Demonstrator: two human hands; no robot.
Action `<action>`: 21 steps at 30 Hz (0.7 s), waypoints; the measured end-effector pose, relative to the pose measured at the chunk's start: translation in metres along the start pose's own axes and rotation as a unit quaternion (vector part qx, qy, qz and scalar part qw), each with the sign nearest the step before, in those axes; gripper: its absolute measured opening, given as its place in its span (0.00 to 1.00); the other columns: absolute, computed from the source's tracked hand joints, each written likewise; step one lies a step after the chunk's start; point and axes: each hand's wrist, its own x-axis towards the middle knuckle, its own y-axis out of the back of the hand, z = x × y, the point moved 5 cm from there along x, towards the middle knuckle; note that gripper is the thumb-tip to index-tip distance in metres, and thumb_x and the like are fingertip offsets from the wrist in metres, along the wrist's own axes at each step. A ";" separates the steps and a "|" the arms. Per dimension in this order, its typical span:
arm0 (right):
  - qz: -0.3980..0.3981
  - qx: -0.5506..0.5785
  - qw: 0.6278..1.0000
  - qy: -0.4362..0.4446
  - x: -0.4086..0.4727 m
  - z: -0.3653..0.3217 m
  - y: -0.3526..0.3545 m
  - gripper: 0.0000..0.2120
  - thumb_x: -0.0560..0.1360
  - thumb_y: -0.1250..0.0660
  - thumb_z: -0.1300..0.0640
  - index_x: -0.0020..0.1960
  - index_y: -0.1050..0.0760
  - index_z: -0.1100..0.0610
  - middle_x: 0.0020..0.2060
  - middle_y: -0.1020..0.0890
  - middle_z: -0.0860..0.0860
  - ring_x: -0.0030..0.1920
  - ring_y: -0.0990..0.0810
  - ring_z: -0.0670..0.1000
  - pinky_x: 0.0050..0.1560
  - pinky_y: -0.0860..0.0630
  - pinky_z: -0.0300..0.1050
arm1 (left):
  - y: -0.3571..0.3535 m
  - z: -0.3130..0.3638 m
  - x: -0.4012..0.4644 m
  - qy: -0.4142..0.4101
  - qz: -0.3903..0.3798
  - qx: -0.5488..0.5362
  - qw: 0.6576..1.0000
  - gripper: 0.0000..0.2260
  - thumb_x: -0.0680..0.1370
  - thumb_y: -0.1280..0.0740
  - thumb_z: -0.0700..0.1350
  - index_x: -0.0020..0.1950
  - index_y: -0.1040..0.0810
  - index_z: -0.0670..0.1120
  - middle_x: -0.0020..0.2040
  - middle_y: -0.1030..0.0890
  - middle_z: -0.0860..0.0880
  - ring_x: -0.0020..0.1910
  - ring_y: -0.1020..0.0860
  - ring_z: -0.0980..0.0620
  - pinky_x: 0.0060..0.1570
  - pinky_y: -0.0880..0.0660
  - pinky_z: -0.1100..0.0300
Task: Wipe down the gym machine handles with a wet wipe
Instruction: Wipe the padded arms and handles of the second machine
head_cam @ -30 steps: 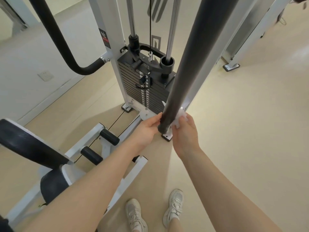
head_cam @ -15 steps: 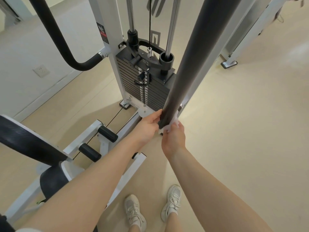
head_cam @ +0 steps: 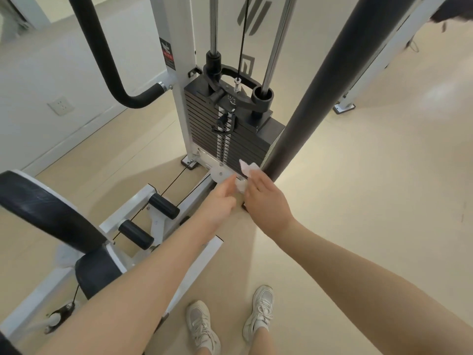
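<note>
Wet wipe [head_cam: 246,172]: a crumpled white wipe is pinched in the fingers of the right hand [head_cam: 266,201], bunched above and beside the fingertips, just left of the handle's lower end.
Handle [head_cam: 320,90]: a long black padded bar is seen slanting up and away from the right hand; its lower end lies just beyond the fingertips. Contact between wipe and bar cannot be confirmed.
Right hand: closed on the wipe, palm down.
Left hand [head_cam: 221,198]: held loosely curled just beside the right hand, grasping nothing; one finger is extended toward the wipe.
Risk, drop: the wipe is held by a small pinch only; it is judged liable to slip to the floor [head_cam: 358,201] if it is passed between the hands.
Risk, missed area: the bar's end cap and far side are judged likely to be skipped.
Risk, snagging: the weight stack [head_cam: 230,134], selector pin and cable lie directly beyond both hands; fingers could be caught there.
Open room: clear floor is noted to the right of the right hand; the left side is crowded by the white frame [head_cam: 143,216] and foot rollers.
</note>
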 end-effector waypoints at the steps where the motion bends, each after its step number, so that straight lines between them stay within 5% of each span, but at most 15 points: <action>1: -0.073 -0.096 0.992 0.039 -0.005 0.001 -0.017 0.18 0.74 0.37 0.55 0.61 0.23 0.61 0.60 0.21 0.57 0.67 0.30 0.57 0.74 0.53 0.56 | 0.002 -0.002 0.000 0.003 0.007 -0.001 1.000 0.30 0.75 0.48 0.28 0.75 0.42 0.48 0.73 0.37 0.52 0.72 0.39 0.56 0.63 0.42 0.65; 3: -0.157 -0.196 0.963 0.101 -0.015 0.005 -0.033 0.23 0.78 0.41 0.51 0.69 0.32 0.60 0.69 0.30 0.57 0.72 0.39 0.59 0.69 0.65 0.59 | 0.006 -0.005 0.001 0.001 0.018 -0.009 1.000 0.30 0.75 0.48 0.28 0.75 0.41 0.49 0.74 0.38 0.52 0.73 0.40 0.57 0.63 0.43 0.65; 6: -0.153 -0.262 0.942 0.141 -0.012 0.006 -0.018 0.24 0.79 0.44 0.53 0.72 0.36 0.62 0.71 0.34 0.59 0.73 0.43 0.62 0.66 0.69 0.61 | 0.013 -0.004 0.000 0.006 0.025 -0.004 1.000 0.30 0.74 0.47 0.29 0.73 0.37 0.51 0.73 0.35 0.55 0.72 0.39 0.57 0.65 0.43 0.62; 11: -0.051 -0.286 0.955 0.055 -0.014 0.032 0.027 0.24 0.78 0.45 0.52 0.70 0.35 0.63 0.68 0.30 0.58 0.72 0.38 0.59 0.71 0.60 0.57 | 0.012 0.027 -0.002 -0.012 0.012 0.014 1.000 0.29 0.75 0.48 0.28 0.73 0.37 0.49 0.73 0.35 0.51 0.72 0.38 0.55 0.68 0.42 0.61; 14: -0.101 -0.251 0.957 0.103 -0.016 0.026 0.013 0.25 0.80 0.45 0.53 0.73 0.39 0.63 0.72 0.35 0.58 0.74 0.42 0.59 0.70 0.63 0.56 | 0.011 0.047 -0.002 -0.043 0.009 0.036 0.998 0.28 0.75 0.48 0.27 0.72 0.36 0.48 0.72 0.34 0.50 0.71 0.36 0.55 0.68 0.40 0.60; 16: -0.118 -0.196 0.968 0.099 -0.011 0.023 0.016 0.22 0.78 0.40 0.54 0.69 0.31 0.62 0.67 0.28 0.59 0.71 0.35 0.60 0.73 0.56 0.54 | 0.013 0.054 -0.003 -0.064 0.013 0.048 0.997 0.28 0.75 0.48 0.28 0.70 0.32 0.50 0.70 0.31 0.52 0.70 0.35 0.57 0.66 0.38 0.62; 18: -0.028 -0.098 0.994 0.023 0.000 0.037 0.044 0.16 0.73 0.34 0.56 0.58 0.21 0.62 0.55 0.19 0.58 0.62 0.25 0.58 0.72 0.44 0.50 | 0.020 0.059 -0.004 -0.072 0.027 0.036 0.996 0.28 0.74 0.48 0.28 0.66 0.28 0.52 0.67 0.28 0.53 0.67 0.32 0.57 0.65 0.36 0.61; 21: 0.084 -0.075 0.992 -0.055 -0.007 0.061 0.057 0.16 0.76 0.44 0.62 0.56 0.21 0.65 0.53 0.18 0.58 0.59 0.22 0.57 0.70 0.41 0.49 | 0.024 0.065 -0.004 -0.064 0.049 -0.015 0.997 0.26 0.74 0.48 0.28 0.62 0.26 0.53 0.65 0.26 0.52 0.65 0.29 0.55 0.65 0.33 0.57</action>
